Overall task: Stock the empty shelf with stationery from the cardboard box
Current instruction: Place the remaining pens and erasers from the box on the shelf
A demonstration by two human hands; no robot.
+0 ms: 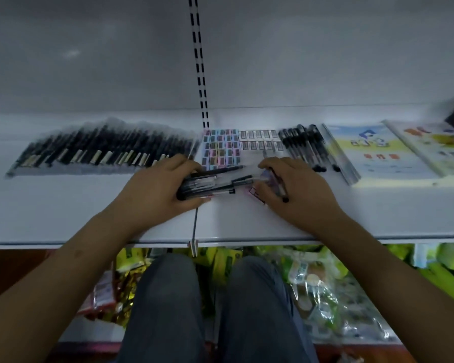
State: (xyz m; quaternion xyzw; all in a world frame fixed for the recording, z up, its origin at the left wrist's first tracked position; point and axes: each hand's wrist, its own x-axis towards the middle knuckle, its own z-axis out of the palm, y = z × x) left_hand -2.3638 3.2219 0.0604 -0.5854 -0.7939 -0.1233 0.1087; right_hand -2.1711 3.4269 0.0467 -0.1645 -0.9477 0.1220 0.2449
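Nearest us are our knees (pixel 212 305) in grey trousers, with snack packets (pixel 323 289) on the lower shelf to either side. Above them runs the white shelf (pixel 63 203). Our left hand (pixel 163 184) curls round a bundle of black pens (pixel 207 183), gripping it at the shelf's middle, the pens lying sideways and pointing right. Our right hand (pixel 296 189) rests just beside the bundle's right end, fingers bent over a loose pen (pixel 279 186) and a small packet — too blurred for us to tell whether it grips them.

Farther back on the shelf the stock lies in a row: at far left a long fan of bagged dark pens (pixel 102 145), then coloured erasers (pixel 220 148), white erasers (pixel 261 140) to their right, a row of black pens (pixel 304 145), and two printed booklets (pixel 378 150) at far right — one partly under the other. A slotted upright (pixel 201 61) climbs the back wall.
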